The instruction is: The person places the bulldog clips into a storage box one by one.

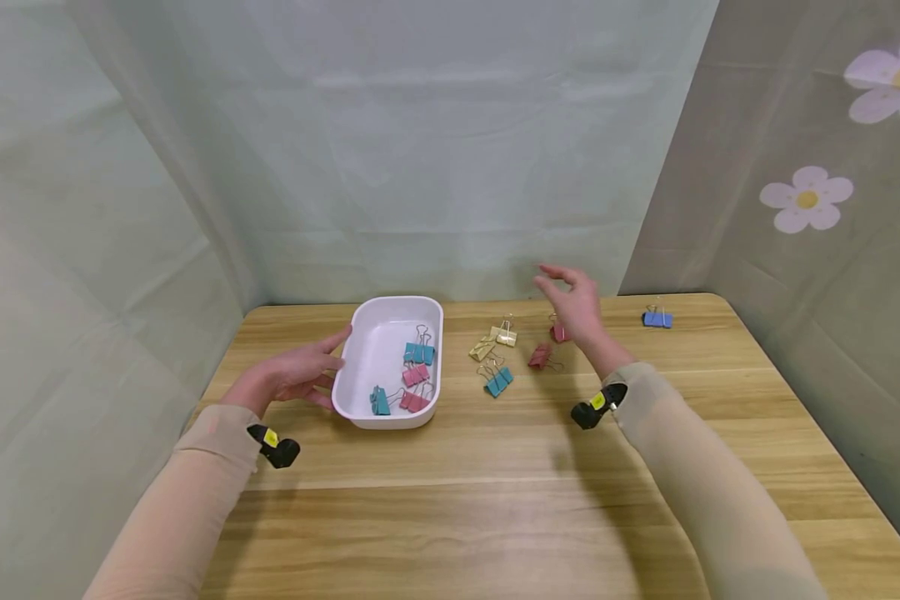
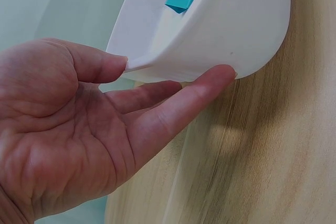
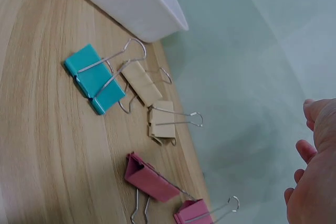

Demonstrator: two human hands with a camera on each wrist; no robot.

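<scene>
Left hand: we steadied the white tray, fingers straight
Right hand: relaxed, empty, above red binder clips
Risk: we could tip the tray

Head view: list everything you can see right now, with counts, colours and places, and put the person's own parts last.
white tray: 1, white, left of centre on the table.
clips in the tray: 4, two teal, two pink, along its right side.
teal clip: 1, teal, on the table right of the tray.
beige clips: 2, beige, just beyond the teal clip.
pink clips: 2, pink, under the right hand; one partly hidden.
blue clip: 1, blue, far right, alone.
table: 1, light wood.
backdrop: pale green sheet; flower pattern at right.
left hand: fingers straight, touching the tray's left wall.
right hand: raised above the pink clips, holding nothing.
</scene>
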